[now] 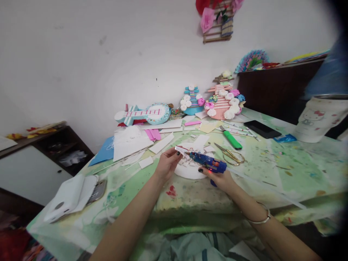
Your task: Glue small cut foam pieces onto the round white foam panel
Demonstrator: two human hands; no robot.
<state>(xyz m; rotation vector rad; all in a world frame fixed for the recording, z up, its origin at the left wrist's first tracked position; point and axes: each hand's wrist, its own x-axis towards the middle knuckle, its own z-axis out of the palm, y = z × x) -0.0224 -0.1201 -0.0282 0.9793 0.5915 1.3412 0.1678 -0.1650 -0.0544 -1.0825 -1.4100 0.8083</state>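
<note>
My right hand (pixel 221 178) is wrapped round a blue hot glue gun (pixel 208 162); its small red light is lit and a long clear glue stick (pixel 266 185) trails out of its back. Between the fingertips of my left hand (pixel 169 163) is a small white strip (pixel 181 149) with a reddish edge, right at the gun's nozzle. Whether nozzle and strip touch I cannot tell. Below both lies a white round piece (pixel 187 173) with several small white bits on it, partly covered by the gun and my hands.
Gold-handled scissors (pixel 231 155) and a green utility knife (pixel 230 139) lie to the right, with a black phone (pixel 262 129) and a white cup (pixel 320 117) beyond. Paper sheets (pixel 130 141) spread at left. Decorated craft instruments (pixel 157 113) stand against the wall. A white case (pixel 72 197) sits near the left edge.
</note>
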